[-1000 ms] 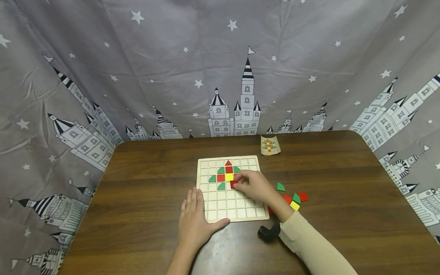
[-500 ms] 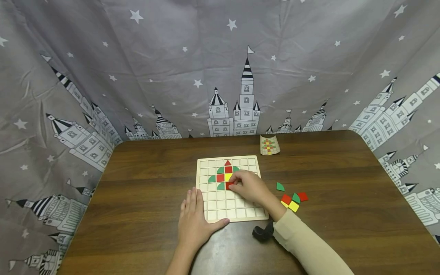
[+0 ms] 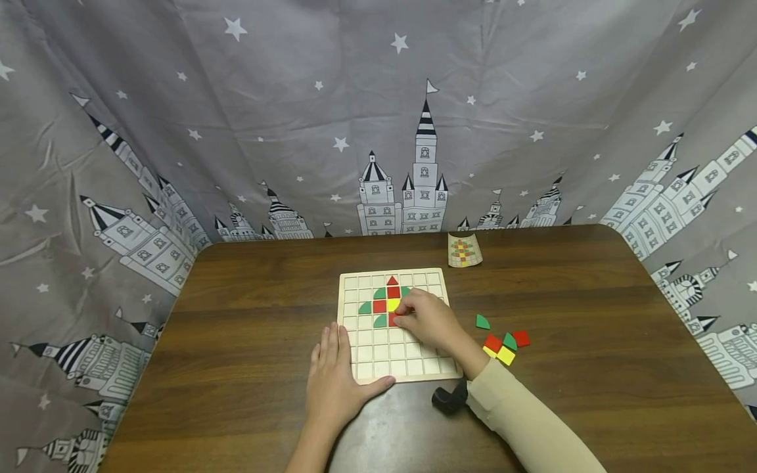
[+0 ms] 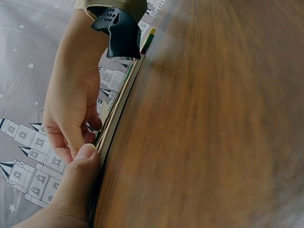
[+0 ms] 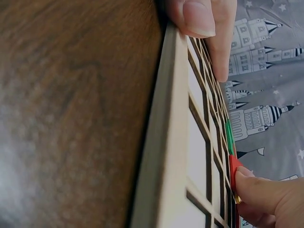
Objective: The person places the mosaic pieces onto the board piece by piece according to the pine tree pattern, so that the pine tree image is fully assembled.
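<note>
A pale wooden grid board (image 3: 370, 351) lies on the table, partly filled with red, green and yellow tiles. My right hand (image 3: 428, 320) is over its middle and pinches a red square tile (image 3: 392, 320) at a cell below the yellow square (image 3: 392, 305). In the right wrist view the thumb lies against that red tile (image 5: 233, 172), next to a green tile (image 5: 230, 137). My left hand (image 3: 337, 381) rests at the board's near left corner, fingers straight along the left side, thumb by the front edge. The right hand covers some cells.
Several loose red, green and yellow tiles (image 3: 505, 355) lie right of the board. A small card with a coloured tile pattern (image 3: 464, 250) stands at the table's back. A black wrist device (image 3: 451, 399) sits under the right wrist. A grey castle-print curtain (image 3: 266, 98) hangs behind.
My right hand has moved slightly left with the red tile, bringing it down beside the green quarter-round tile; over the last half second it barely moves. The left hand stays put.
</note>
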`<state>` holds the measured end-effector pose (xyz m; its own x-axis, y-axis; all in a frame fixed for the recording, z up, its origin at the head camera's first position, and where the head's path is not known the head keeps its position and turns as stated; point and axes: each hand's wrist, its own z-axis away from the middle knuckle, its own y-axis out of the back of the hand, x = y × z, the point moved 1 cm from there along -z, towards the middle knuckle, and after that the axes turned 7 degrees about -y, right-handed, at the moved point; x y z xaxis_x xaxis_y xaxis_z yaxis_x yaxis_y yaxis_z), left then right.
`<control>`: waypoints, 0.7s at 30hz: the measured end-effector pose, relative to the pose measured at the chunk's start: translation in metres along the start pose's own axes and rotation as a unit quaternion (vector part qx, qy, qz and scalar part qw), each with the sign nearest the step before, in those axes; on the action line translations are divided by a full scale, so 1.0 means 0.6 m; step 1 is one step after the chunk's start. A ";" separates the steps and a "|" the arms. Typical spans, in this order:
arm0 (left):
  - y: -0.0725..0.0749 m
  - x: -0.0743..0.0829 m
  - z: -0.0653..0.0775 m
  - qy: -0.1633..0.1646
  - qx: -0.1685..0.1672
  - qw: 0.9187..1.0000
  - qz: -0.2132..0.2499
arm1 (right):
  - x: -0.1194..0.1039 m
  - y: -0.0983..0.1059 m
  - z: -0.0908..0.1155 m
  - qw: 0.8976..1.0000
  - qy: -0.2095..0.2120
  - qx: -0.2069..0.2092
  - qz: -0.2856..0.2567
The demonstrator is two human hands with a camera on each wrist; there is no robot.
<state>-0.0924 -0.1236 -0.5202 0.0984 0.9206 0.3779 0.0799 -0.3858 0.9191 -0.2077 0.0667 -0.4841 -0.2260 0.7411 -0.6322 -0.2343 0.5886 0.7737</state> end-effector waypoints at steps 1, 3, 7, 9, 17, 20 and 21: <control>0.000 0.000 0.000 0.000 -0.001 1.000 0.000 | 0.000 0.000 0.000 1.000 0.000 0.000 0.000; 0.000 0.000 0.000 0.000 -0.002 1.000 -0.001 | 0.000 -0.001 -0.001 1.000 0.001 0.001 0.001; 0.001 0.001 0.000 0.001 -0.003 1.000 -0.001 | 0.001 -0.002 -0.002 1.000 0.006 0.004 0.006; 0.002 0.001 0.000 0.002 -0.003 1.000 -0.001 | 0.001 -0.003 -0.002 1.000 0.006 0.004 0.009; 0.002 0.002 -0.001 0.002 -0.003 1.000 -0.002 | -0.001 0.000 0.001 1.000 0.006 0.002 0.016; 0.002 0.002 -0.002 0.002 -0.004 1.000 -0.001 | -0.004 0.002 0.002 1.000 0.013 0.003 0.021; 0.002 0.002 -0.002 0.002 -0.004 1.000 -0.001 | -0.005 0.003 0.003 1.000 0.017 0.004 0.024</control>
<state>-0.0932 -0.1228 -0.5187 0.0936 0.9216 0.3766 0.0725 -0.3836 0.9207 -0.2059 0.0661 -0.4810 -0.2683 0.7572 -0.5955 -0.2151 0.5555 0.8032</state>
